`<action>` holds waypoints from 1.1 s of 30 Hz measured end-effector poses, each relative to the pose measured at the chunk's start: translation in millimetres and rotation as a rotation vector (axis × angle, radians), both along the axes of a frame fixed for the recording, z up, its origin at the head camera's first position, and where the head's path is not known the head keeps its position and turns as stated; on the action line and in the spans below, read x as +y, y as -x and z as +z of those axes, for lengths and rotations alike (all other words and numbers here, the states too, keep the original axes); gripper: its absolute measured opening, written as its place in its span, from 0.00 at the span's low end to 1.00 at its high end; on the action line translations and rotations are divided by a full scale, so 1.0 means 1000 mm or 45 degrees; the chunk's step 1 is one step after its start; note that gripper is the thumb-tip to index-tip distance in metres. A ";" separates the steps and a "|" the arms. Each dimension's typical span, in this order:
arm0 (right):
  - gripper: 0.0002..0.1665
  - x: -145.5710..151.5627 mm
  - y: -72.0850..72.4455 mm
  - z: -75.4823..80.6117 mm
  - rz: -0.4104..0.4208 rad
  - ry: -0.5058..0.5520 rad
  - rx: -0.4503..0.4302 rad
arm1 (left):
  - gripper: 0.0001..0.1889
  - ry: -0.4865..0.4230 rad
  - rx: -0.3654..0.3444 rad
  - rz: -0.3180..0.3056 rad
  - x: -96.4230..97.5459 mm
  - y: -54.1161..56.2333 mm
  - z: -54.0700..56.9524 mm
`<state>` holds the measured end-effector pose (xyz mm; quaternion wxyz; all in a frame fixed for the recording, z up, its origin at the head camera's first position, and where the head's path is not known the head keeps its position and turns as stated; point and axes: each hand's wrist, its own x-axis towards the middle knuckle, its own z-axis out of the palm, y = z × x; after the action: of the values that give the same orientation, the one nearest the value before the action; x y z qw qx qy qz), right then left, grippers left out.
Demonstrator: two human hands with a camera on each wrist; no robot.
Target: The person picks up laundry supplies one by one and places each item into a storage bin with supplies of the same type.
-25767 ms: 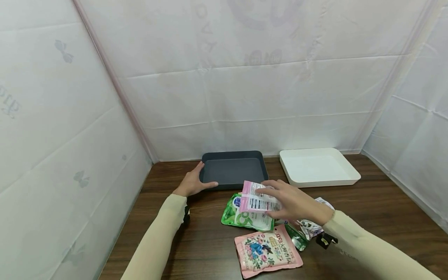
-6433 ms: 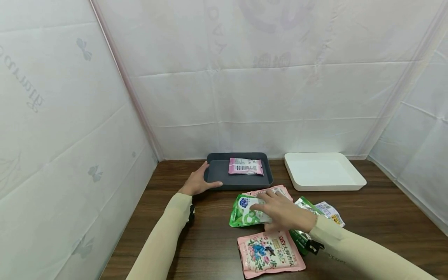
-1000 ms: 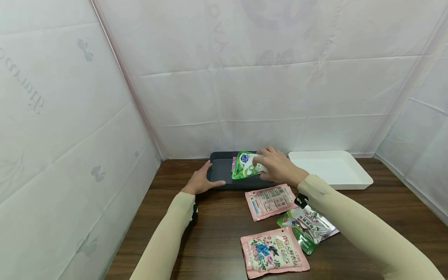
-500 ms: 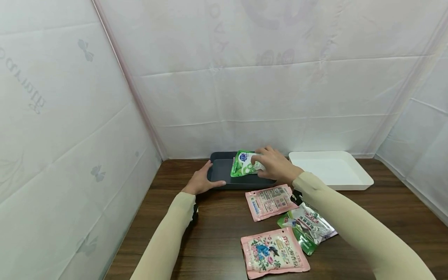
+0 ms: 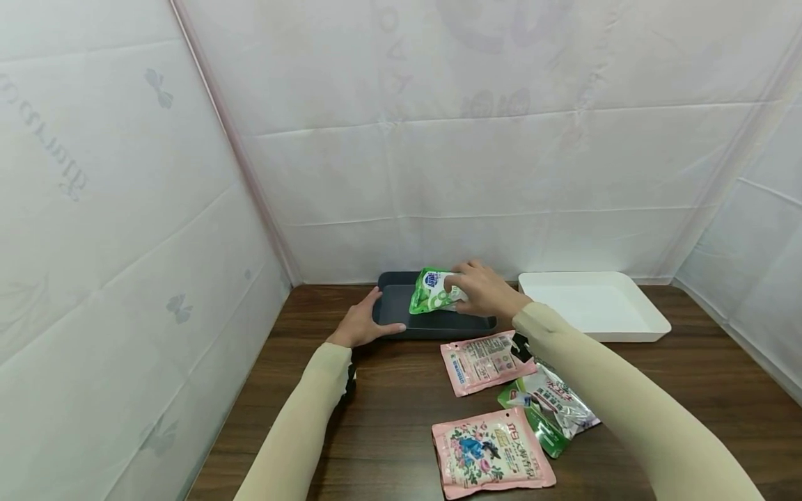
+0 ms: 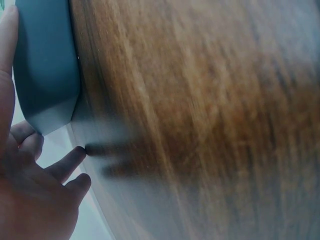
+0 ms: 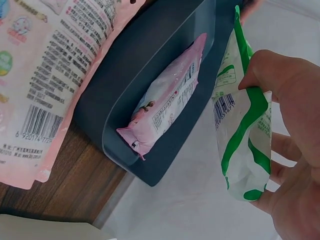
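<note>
Pale, faintly printed fabric walls (image 5: 401,167) closed in the wood-grained table (image 5: 370,445) on my head feed. At the left, the person's left hand (image 5: 360,323) rested against the end of the dark tray (image 5: 395,306), fingers spread and thumb out along the front edge, not clenched. In that tray, the right wrist camera showed me one small pink packet (image 7: 167,97) lying flat. Over the tray was the green-and-white pouch (image 5: 432,291), pinched between the thumb and fingers of the right hand (image 5: 485,289); I couldn't tell whether its underside touched anything. On the wood in front lay the floral pink pouch (image 5: 491,452) and, nearer the tray, the printed pink pouch (image 5: 482,363); right of those, the silver packet (image 5: 560,400) overlapped the green packet (image 5: 545,431), partly behind the sleeve. The white tray (image 5: 595,306) stood farthest right. I judged the work part done: one packet in the dark tray, a second in hand but not yet let go, at least four more on the table. The held pouch looked glossy and soft, with a bright green edge and a blue emblem; from the wrist I saw green bands, a barcode and creases where the grip bent it.
</note>
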<state>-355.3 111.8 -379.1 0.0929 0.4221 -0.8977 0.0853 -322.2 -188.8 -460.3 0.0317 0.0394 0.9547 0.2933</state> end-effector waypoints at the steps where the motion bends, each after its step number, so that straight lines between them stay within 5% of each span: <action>1: 0.14 -0.001 0.001 -0.001 -0.002 -0.003 -0.002 | 0.61 0.002 -0.002 0.001 0.000 0.000 0.000; 33: 0.14 -0.028 0.026 -0.025 -0.083 -0.148 -0.138 | 0.59 0.028 -0.057 0.019 0.007 0.000 0.004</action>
<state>-381.5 83.5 -403.8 0.0223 0.3922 -0.9181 0.0529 -322.5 -182.1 -456.6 0.0513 0.0252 0.9572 0.2837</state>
